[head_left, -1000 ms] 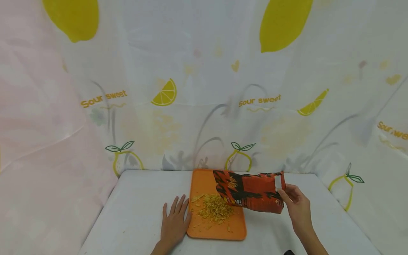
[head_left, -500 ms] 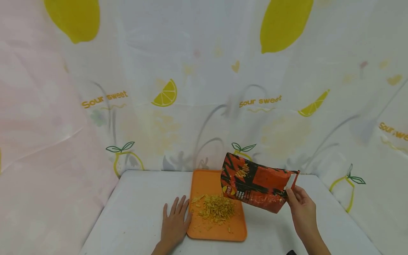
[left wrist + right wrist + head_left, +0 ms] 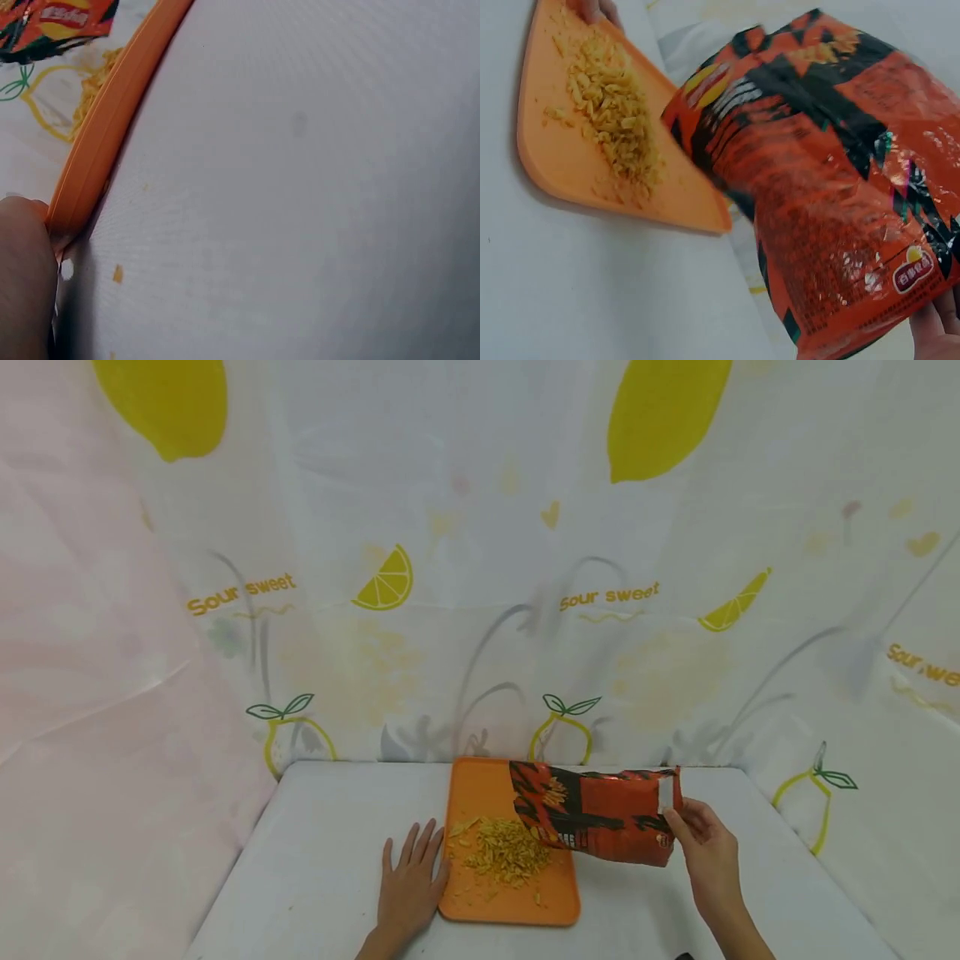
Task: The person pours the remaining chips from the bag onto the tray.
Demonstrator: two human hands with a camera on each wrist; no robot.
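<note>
My right hand [image 3: 712,856] pinches a red and black chip bag [image 3: 618,814] by its right end, thumb on the near face. The bag lies sideways in the air, its other end slanting down over the right part of an orange tray [image 3: 510,906]. A heap of yellow, stick-shaped chips [image 3: 506,852] covers the tray's middle, with loose bits around it; the right wrist view shows the pile [image 3: 615,112] beside the bag. Flat on the table at the tray's left side rests my left hand [image 3: 408,885], fingers extended and thumb along the rim. The bag's mouth is hidden in the head view.
The white table [image 3: 322,860] carries a few crumbs [image 3: 118,274] left of the tray. Behind it hangs a lemon-print cloth [image 3: 450,693], close to the tray's far edge. A small dark object [image 3: 684,956] shows at the bottom edge.
The right hand lifted the bag's far end up and right, then lowered it again over the tray. The left hand and the tray have stayed put.
</note>
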